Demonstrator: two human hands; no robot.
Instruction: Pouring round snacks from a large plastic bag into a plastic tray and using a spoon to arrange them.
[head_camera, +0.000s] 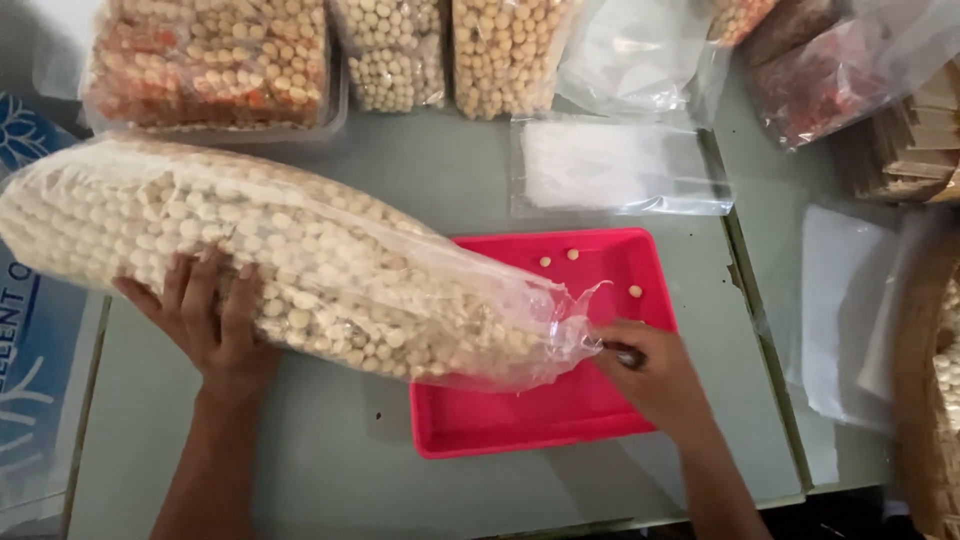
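Bag (270, 260) of pale balls lies tilted — left hand (205, 315) presses flat on its side, right hand (645, 370) pinches its open mouth over the red tray (520, 425); bare table (330, 470) near.

Both hands (215, 320) and forearms bare; seemingly no rings or sleeves.
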